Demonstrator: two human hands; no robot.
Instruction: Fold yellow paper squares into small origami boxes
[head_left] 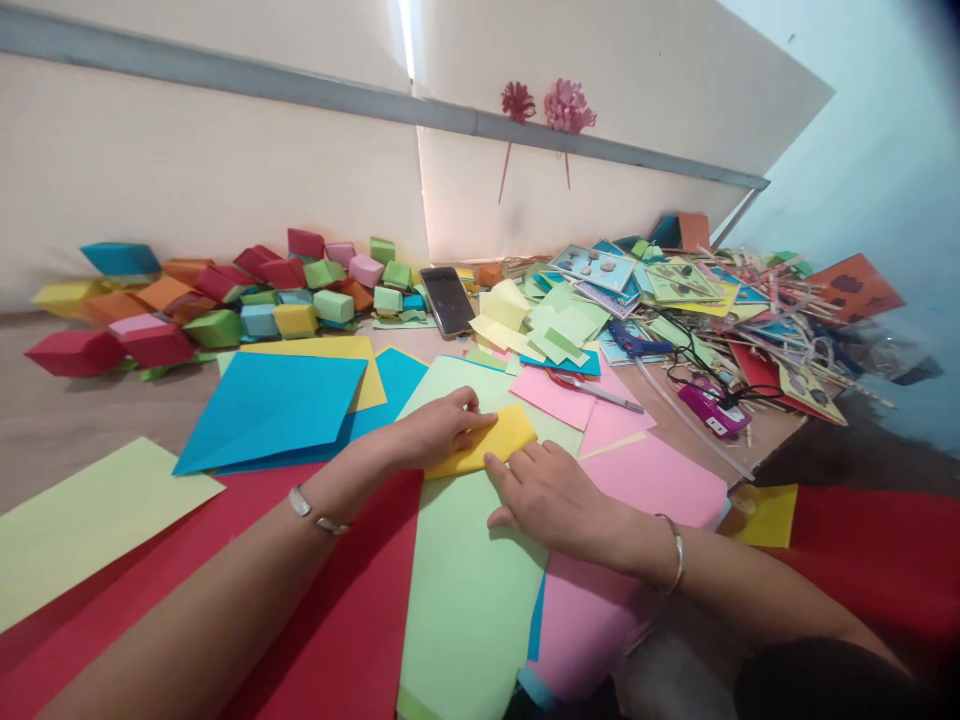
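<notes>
Right hand (551, 497): loosely open, thumb apart, index finger touching the yellow paper (481, 446).
Left hand (435, 427): bent upon this paper; pinching, I cannot tell.
Yellow paper: folded, on light green sheet (472, 590).
Phone (448, 302): farther, beside paper boxes (259, 320).

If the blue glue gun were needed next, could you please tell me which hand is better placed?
Probably the right hand: it is nearer the blue glue gun, which lies ahead and to its right. The left hand is farther away, on the yellow paper.
</notes>
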